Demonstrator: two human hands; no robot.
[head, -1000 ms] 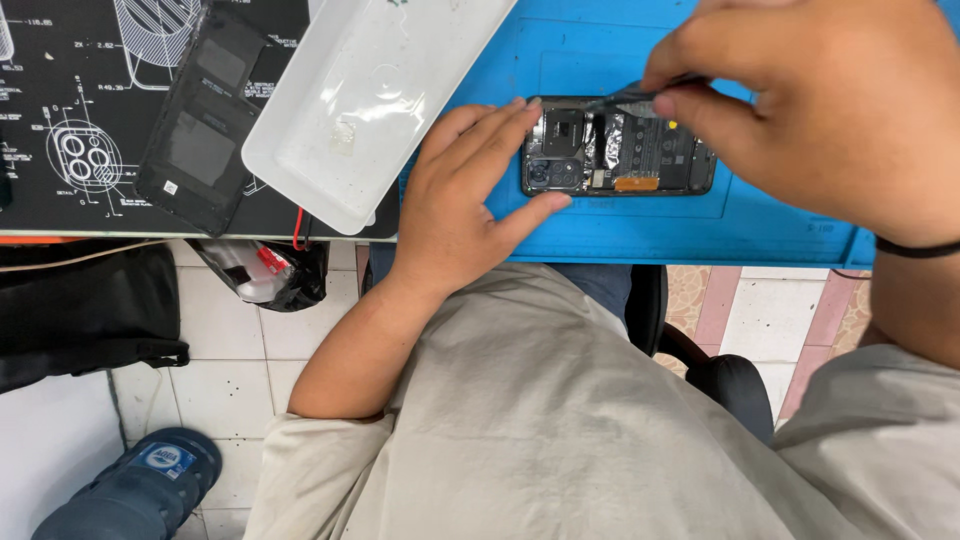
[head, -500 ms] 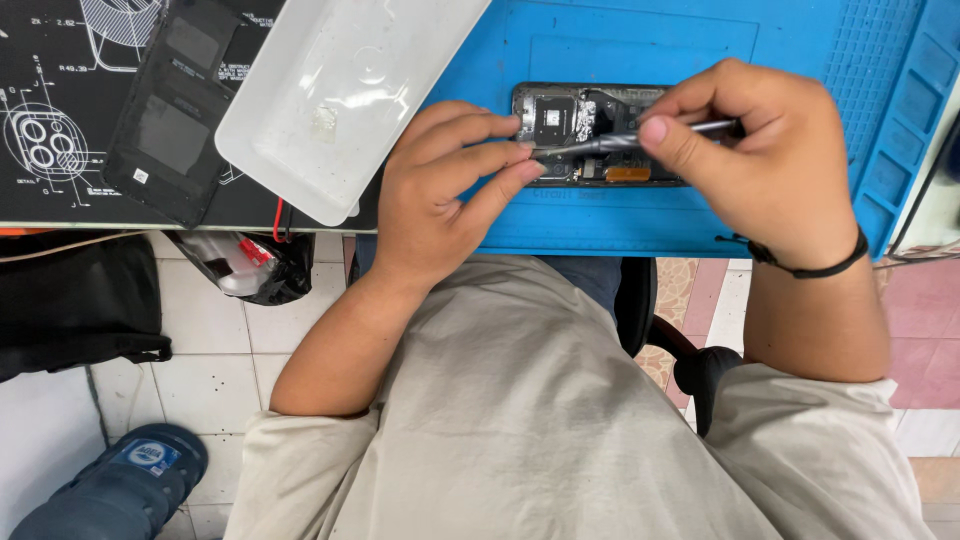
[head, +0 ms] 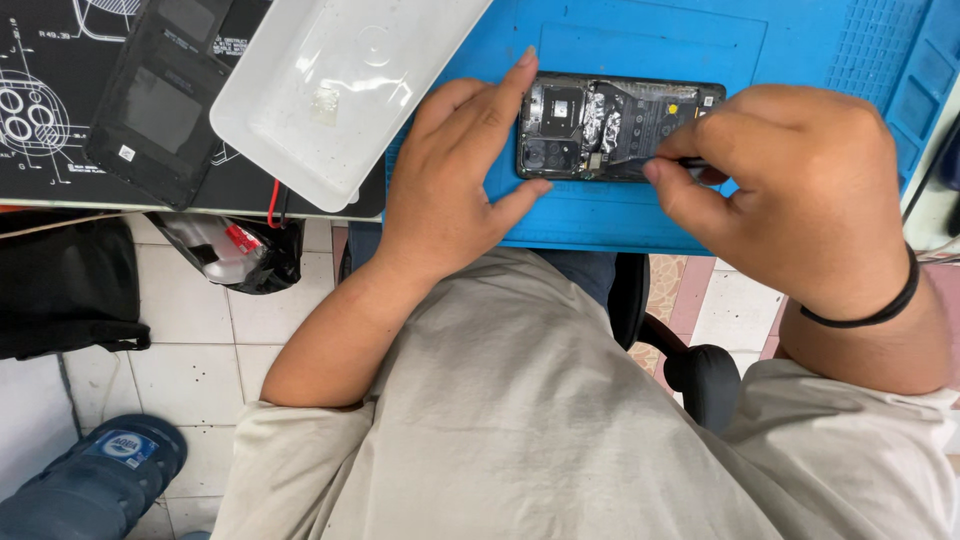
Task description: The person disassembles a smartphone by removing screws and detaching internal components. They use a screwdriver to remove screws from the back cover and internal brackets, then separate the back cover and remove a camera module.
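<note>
Opened black smartphone with its back cover off (head: 618, 128) lay flat on the blue silicone repair mat (head: 790, 50) on the bench, long axis left to right, circuit boards and silver shielding exposed. Left hand (head: 455, 175) rested palm-down on the mat at the phone's left end; its fingers (head: 500, 100) were spread wide, index along the phone's upper left corner, thumb touching the lower left corner, bracketing that end without closing on it. Right hand (head: 790, 195) was above the phone's right half, thumb and forefinger pinched narrow on a thin dark metal tool (head: 640, 160), the tip of which touched the phone's lower middle area; tool type could not be told. A black band (head: 870, 310) sat on the right wrist. Left of the mat: a white translucent rectangular plastic tray (head: 340, 90), partly overlapping the mat's edge, and beside it a detached black phone back panel (head: 160, 100) on a black printed mat (head: 45, 110).
</note>
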